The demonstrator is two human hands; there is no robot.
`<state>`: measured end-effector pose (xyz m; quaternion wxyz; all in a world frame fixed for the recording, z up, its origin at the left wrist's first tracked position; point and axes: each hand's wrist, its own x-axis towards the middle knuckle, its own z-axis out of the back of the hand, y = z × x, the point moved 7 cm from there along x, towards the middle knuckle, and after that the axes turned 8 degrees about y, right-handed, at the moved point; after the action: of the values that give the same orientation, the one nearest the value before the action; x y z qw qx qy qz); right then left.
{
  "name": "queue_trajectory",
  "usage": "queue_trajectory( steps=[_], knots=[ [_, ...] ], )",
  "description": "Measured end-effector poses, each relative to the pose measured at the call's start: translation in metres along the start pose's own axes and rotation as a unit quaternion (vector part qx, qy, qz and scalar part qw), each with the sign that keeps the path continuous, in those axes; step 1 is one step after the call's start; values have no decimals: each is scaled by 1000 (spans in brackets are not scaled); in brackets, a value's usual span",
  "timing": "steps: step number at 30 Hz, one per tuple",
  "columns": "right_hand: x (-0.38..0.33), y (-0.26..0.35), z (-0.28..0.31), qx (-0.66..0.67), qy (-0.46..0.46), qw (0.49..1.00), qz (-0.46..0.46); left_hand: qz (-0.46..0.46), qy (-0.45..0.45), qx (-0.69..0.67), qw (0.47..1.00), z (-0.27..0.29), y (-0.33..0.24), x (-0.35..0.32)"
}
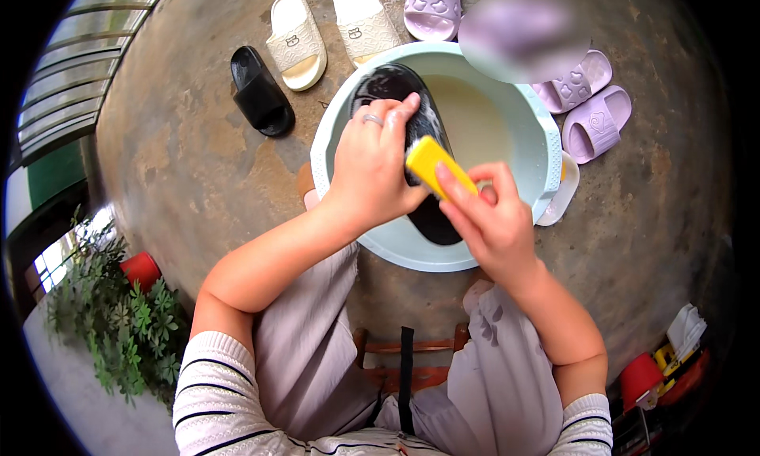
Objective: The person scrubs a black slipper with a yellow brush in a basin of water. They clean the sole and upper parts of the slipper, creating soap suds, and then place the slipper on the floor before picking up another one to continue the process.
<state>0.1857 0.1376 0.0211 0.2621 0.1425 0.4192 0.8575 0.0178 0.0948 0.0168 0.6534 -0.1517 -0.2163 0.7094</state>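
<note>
I look straight down at my two bare hands working over a pale green basin [532, 115] in the middle of the frame; the basin holds cloudy water and stands on a mottled concrete floor [182, 163]. My left hand [372, 167], a ring on one finger, is closed around a wet black slipper [392, 84]; the slipper slants from the basin's upper left rim down to its lower rim, its far end sticking out above my knuckles and its near end showing below my palm. My right hand [491, 218] pinches a yellow brush [431, 163] between thumb and fingers; the brush presses on the slipper just right of my left fingertips, so both hands nearly touch. To the right of the slipper the water is open; the basin's lower rim sits just above my knees. Beyond the basin, at the top of the frame, lie a second black slipper [260, 92], two cream slippers [297, 40] and lilac slippers [590, 108]; all are apart from the basin except those at its right rim. A wooden stool [412, 349] shows between my legs; green plants [127, 313] fill the lower left.
</note>
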Motion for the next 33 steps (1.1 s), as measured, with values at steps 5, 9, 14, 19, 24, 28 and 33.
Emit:
queue_trajectory(
  steps=[5, 9, 14, 19, 24, 28, 33],
  knots=[
    [17, -35, 3, 61, -73, 995, -29, -48, -104, -71, 991, 18, -2, 2],
    [-7, -1, -1, 108, -47, 993, 8, -69, -70, -63, 993, 15, 5, 4],
    [41, -17, 4, 90, -94, 991, 19, -54, -58, -96, 992, -3, -12, -6],
    [-15, -10, -13, 74, -45, 996, -7, -56, -48, -118, 990, -9, -5, -13],
    [32, -22, -5, 68, -105, 992, 12, -61, -23, -148, 987, -23, -8, -11],
    [-21, -8, -16, 101, -37, 994, -9, -20, -53, -132, 990, -5, 14, -9],
    [37, -27, -1, 53, -108, 993, -5, -77, -27, -184, 980, -26, -10, -17]
  ],
)
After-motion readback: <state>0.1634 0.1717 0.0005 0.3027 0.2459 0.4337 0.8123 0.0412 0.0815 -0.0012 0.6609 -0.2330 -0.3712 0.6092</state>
